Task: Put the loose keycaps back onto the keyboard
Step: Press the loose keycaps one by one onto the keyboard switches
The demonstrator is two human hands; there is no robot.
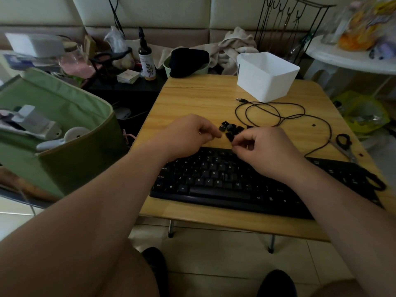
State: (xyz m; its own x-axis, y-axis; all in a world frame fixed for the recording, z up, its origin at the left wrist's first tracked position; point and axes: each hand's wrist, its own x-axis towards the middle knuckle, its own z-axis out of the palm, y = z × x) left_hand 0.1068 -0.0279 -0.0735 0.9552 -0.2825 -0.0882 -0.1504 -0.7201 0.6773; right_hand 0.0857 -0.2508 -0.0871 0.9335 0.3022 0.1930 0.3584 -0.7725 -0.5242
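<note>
Table: wooden table [192, 99], cluttered room behind.
Keyboard: keyboard [214, 181] long axis left-right, near edge.
Keycaps: loose keycaps [231, 130] heaped just beyond keyboard, between both hands.
Right hand: right hand [265, 151] nearer, fingertips curled at heap; pinch uncertain.
Left hand: left hand [188, 136] curled, contents unclear.

Left grip [192, 136] and right grip [263, 151], fingers curled, nearly meet.

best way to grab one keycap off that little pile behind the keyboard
Take a keycap at the near edge of the pile of keycaps, pinching its two opposite side walls with thumb and forefinger, coming from above on the keyboard side. The caps are small, blocky and lie tumbled at odd tilts, so an outer one is probably easiest to reach. The right hand is already close.
</note>
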